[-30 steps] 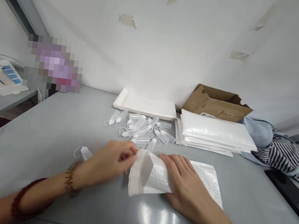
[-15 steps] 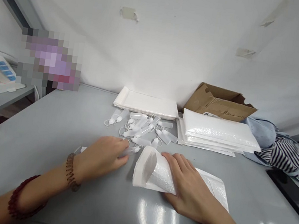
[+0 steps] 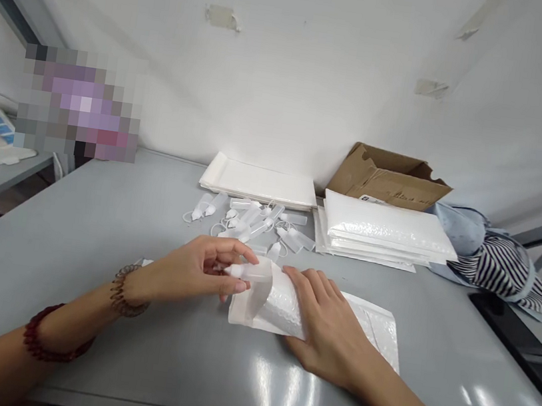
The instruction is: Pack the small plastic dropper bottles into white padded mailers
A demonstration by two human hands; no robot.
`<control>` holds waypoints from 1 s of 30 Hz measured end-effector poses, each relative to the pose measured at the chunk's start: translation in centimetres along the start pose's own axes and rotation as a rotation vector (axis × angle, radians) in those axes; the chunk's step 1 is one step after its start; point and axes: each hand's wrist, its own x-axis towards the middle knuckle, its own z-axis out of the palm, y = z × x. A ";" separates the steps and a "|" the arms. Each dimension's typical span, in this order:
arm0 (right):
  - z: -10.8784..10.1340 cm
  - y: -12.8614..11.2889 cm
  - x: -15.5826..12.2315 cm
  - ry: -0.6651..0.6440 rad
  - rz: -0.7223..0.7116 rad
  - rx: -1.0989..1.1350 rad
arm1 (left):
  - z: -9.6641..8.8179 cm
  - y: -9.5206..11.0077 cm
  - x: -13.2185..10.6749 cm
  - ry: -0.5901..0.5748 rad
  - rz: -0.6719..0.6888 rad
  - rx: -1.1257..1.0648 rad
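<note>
My left hand (image 3: 196, 268) pinches a small clear plastic bottle with a white cap (image 3: 247, 270) at the open mouth of a white bubble mailer (image 3: 281, 308). The mailer lies flat on the grey table (image 3: 95, 232). My right hand (image 3: 329, 322) lies palm down on the mailer with its fingers stretched out, holding it in place. A pile of several more small bottles (image 3: 253, 222) lies just beyond the hands.
A stack of flat white envelopes (image 3: 261, 181) and a stack of bubble mailers (image 3: 380, 232) sit at the back, beside an open cardboard box (image 3: 388, 179). Striped and blue cloth (image 3: 499, 265) lies right. A dark flat object (image 3: 523, 346) is at the right edge.
My left hand reached into the bottle pile, took hold of one bottle and brought it back to the mailer's open mouth. The right hand stayed on the mailer.
</note>
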 end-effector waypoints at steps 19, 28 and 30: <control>-0.2 0.0 0.0 0.111 0.023 -0.032 | 0.8 -0.3 0.0 0.319 0.158 0.312; 0.8 -0.9 0.1 0.084 -0.061 -0.068 | 3.2 -1.8 0.1 0.082 0.345 0.763; 0.9 -1.0 0.2 0.056 -0.069 -0.062 | 3.4 -1.6 0.1 -0.009 0.365 0.753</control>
